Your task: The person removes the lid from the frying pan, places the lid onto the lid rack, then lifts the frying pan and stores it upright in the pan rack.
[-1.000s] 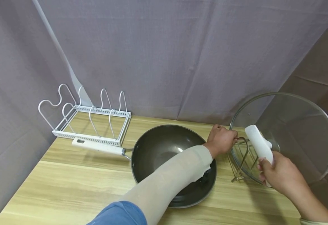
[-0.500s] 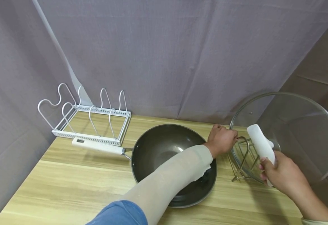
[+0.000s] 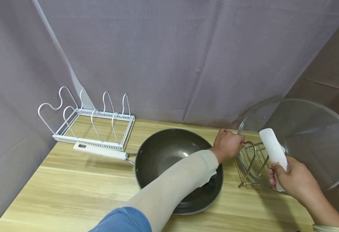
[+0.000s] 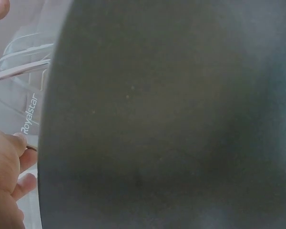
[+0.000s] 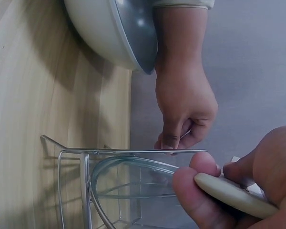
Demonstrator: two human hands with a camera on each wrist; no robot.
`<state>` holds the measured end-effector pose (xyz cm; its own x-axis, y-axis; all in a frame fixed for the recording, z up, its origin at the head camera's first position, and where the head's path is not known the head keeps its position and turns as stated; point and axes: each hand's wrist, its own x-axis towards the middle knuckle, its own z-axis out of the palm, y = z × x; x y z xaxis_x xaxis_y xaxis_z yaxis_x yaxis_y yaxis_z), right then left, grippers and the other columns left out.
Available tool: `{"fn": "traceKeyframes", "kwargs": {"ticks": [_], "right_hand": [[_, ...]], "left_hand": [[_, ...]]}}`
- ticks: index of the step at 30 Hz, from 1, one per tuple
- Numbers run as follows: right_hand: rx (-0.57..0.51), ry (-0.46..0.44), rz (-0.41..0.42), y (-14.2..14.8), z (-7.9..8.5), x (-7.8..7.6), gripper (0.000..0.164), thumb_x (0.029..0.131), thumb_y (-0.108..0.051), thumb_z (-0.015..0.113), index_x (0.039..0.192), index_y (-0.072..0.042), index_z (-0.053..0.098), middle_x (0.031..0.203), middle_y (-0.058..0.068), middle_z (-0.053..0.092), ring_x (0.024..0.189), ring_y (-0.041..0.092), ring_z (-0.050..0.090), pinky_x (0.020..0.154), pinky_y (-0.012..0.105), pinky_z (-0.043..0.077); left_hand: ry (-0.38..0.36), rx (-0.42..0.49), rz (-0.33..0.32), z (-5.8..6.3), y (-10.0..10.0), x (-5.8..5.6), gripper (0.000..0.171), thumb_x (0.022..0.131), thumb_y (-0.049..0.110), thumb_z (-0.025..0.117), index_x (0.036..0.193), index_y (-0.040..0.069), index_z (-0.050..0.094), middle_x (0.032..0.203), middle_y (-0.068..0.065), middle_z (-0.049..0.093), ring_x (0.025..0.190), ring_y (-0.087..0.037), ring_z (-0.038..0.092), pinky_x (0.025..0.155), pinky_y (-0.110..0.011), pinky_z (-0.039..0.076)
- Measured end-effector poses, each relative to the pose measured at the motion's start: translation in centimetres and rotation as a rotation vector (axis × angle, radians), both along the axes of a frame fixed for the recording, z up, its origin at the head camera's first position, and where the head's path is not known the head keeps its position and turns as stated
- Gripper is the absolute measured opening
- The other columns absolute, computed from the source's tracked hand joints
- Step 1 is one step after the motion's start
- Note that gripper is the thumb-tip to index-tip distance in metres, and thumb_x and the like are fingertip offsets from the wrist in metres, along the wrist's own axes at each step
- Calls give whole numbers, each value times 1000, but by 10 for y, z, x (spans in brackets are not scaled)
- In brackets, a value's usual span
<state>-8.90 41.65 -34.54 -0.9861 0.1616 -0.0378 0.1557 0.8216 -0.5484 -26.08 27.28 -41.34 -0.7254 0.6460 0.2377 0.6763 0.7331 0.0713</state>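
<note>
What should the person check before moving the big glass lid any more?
1. Right hand grips the glass lid's white handle: ok.
2. Left hand holds the wire lid stand steady: ok.
3. Glass lid rim sits inside the stand: ok in the right wrist view.
4. Lid fully clear of the stand's wires: not ok.
5. Wok lies flat on the wooden table, apart from the lid: ok.
6. White rack slots free: ok.

Dark wok [image 3: 178, 167] — white handle, white wire rack [image 3: 91, 124], wooden table [image 3: 70, 190]
</note>
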Motion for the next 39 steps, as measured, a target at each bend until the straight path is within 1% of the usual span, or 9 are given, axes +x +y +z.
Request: {"fn": "traceKeyframes", "kwargs": {"ticks": [6,9,13,16,21,27,30,34,39], "right_hand": [[-27,-13,5,-2,1,-2,38,111,-28,39,110,7,54,78,7,68,63,20,68,55,34,54],[17,-12,0,-2,2,-4,40,111,-30,39,108,5,57,77,5,69,64,20,67,56,33,51],[91,11,-15,-3,2,-5,41,110,-33,42,104,2,62,74,1,70,66,19,66,56,33,45],[101,20,-19,-2,2,-6,41,109,-34,43,105,3,60,73,1,70,65,20,66,55,33,45],[109,7,-21,-1,1,-5,43,109,-35,42,104,4,60,74,1,70,65,19,66,54,35,45],[155,32,-53,-3,0,-4,40,107,-35,46,94,-3,66,69,-1,69,63,19,59,54,36,42],[181,58,-63,-4,0,-4,38,106,-34,49,92,-4,67,70,0,68,62,20,56,53,36,40],[204,77,-73,-5,2,-4,39,104,-35,52,88,-2,66,69,3,67,60,22,56,50,38,40],[245,111,-99,-5,4,-4,42,102,-35,55,86,4,61,69,14,63,59,32,58,47,42,39]], "left_hand": [[-4,-6,1,1,-4,-1,21,106,50,48,92,40,59,70,26,58,74,5,57,107,-27,32],[-10,-12,-4,3,-6,-2,21,106,50,48,92,39,58,70,26,58,73,5,57,108,-28,31],[-18,-13,-11,6,-9,-1,19,106,50,48,96,40,60,75,27,61,75,5,58,107,-28,32],[-29,-8,-18,8,-10,0,17,106,50,48,98,41,60,77,27,61,75,6,56,105,-27,33],[-24,-20,-36,13,-16,2,20,107,51,44,94,39,55,71,25,55,71,6,53,104,-27,34],[-23,-4,-53,20,-24,8,23,108,50,43,91,37,52,68,23,53,70,5,53,106,-30,33],[4,7,-69,24,-28,13,25,108,49,44,90,36,55,66,22,53,68,5,52,105,-30,34],[13,21,-89,30,-33,18,25,108,50,43,92,38,58,65,22,53,68,5,52,108,-31,33],[-15,55,-121,39,-41,25,26,109,50,42,93,38,58,66,22,53,68,6,49,111,-32,31]]}}
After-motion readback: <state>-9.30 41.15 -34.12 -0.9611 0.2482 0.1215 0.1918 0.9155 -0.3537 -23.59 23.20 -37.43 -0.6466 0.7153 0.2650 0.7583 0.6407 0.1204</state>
